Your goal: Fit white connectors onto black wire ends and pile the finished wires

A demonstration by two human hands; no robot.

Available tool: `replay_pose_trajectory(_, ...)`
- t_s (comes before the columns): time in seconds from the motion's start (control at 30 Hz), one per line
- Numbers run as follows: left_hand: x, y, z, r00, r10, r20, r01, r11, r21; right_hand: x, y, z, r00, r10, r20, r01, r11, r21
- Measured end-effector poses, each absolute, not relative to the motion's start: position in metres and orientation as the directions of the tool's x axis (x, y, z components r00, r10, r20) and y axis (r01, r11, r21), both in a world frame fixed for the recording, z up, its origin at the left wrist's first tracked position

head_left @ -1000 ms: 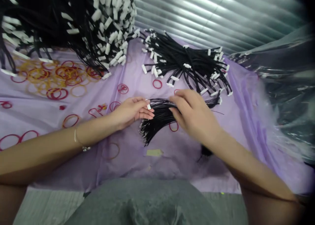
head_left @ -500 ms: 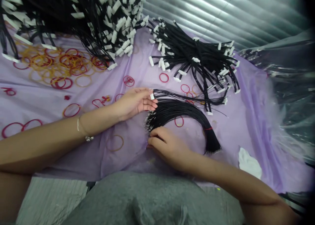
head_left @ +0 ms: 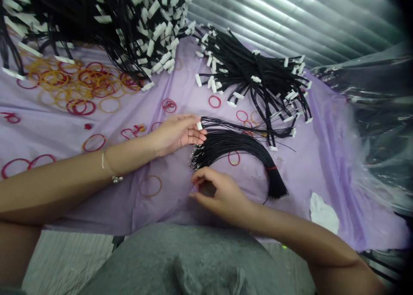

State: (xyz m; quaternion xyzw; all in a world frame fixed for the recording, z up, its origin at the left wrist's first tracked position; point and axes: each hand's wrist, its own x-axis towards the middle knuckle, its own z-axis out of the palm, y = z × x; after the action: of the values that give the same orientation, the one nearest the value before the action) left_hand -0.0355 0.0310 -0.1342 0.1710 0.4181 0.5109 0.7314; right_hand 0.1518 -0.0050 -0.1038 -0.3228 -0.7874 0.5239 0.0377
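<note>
Between the thumb and fingers of my left hand (head_left: 179,133) is a small white connector (head_left: 199,125), with thin black wires running from it to the right. Just below lies a bundle of loose black wires (head_left: 232,142), tied near its right end by a red rubber band (head_left: 271,168). Its bare metal tips fan out at the left, close under my left fingers. My right hand (head_left: 222,196) is beside those tips, nearer my body. Its thumb and index finger are curved and parted, with nothing visible between them.
Finished-looking black cables with white connectors (head_left: 254,71) lie in a pile behind, and a bigger heap (head_left: 158,32) fills the far left. Yellow and red rubber bands (head_left: 80,82) are scattered over the purple cloth (head_left: 180,209). A crumpled white scrap (head_left: 323,213) lies at right.
My right thumb and index finger have parted and drawn slightly away from the metal wire tips. My left hand still holds the connector in the same place.
</note>
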Motion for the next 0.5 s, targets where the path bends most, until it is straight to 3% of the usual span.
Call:
replay_pose_trajectory(0.1, -0.036, 0.031, -0.134, 0.136, 0.890, -0.435, -0.602, 0.422, 0.677, 0.157, 0.003, -0.098, -0.789, 0.536, -0.301, 0.524, 0.330, -0.785)
replay_pose_trajectory(0.2, -0.036, 0.032, -0.135, 0.134, 0.887, -0.441, -0.599, 0.427, 0.677, 0.168, 0.012, -0.093, -0.768, 0.487, -0.416, 0.615, 0.378, -0.692)
replay_pose_trajectory(0.33, -0.036, 0.032, -0.134, 0.131, 0.885, -0.446, -0.603, 0.428, 0.673, 0.187, 0.015, -0.092, -0.701, 0.530, -0.477, 0.713, 0.522, -0.469)
replay_pose_trajectory(0.43, -0.037, 0.032, -0.134, 0.129, 0.884, -0.449, -0.608, 0.428, 0.669, 0.194, 0.007, -0.090, -0.755, 0.586, -0.294, 0.654, 0.641, -0.401)
replay_pose_trajectory(0.5, -0.038, 0.032, -0.135, 0.137, 0.889, -0.437, -0.611, 0.423, 0.669, 0.192, 0.000, -0.091, -0.885, 0.462, -0.059, 0.442, 0.794, -0.417)
